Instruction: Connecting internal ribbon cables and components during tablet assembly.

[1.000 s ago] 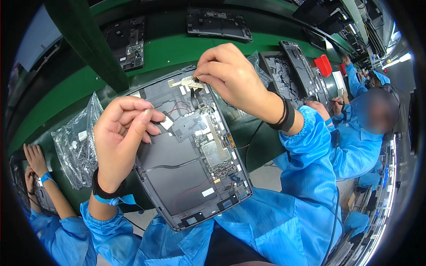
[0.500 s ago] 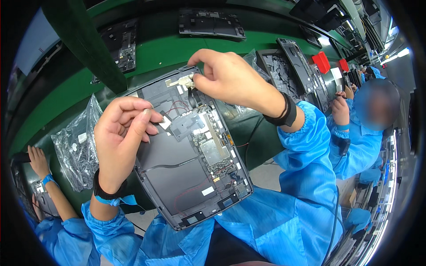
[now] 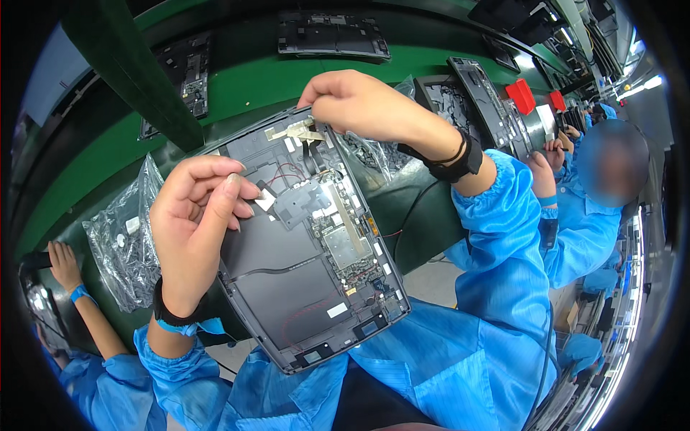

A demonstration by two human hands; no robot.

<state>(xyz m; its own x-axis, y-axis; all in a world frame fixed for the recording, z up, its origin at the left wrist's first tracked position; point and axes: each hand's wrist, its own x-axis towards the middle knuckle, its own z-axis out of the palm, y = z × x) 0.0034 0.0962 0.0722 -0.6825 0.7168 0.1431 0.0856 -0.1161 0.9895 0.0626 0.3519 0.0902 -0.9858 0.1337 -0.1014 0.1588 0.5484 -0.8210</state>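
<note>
An opened flat electronic device [image 3: 280, 244], with a dark casing and an exposed circuit board [image 3: 348, 248], rests tilted in front of me. My left hand [image 3: 194, 215] is over its left side, thumb and fingertips drawn together. Right at those fingertips is a small white piece with a dark edge [image 3: 265, 200]; whether it is gripped I cannot tell. My right hand [image 3: 359, 104] is at the far edge, fingers curled in, their tips partly hidden. Just below it, silvery tape [image 3: 303, 133] lies over dark flat cables [image 3: 310, 154].
Clear plastic bags [image 3: 126, 241] lie to the left. Similar opened devices [image 3: 334, 37] sit along the green bench [image 3: 248, 86]. A red bin [image 3: 521, 96] stands at right. Co-workers' hands [image 3: 66, 266] show at both sides. A green post [image 3: 133, 79] rises at upper left.
My right hand has moved slightly up and left, off the silvery tape, to the device's far edge. My left hand has barely shifted.
</note>
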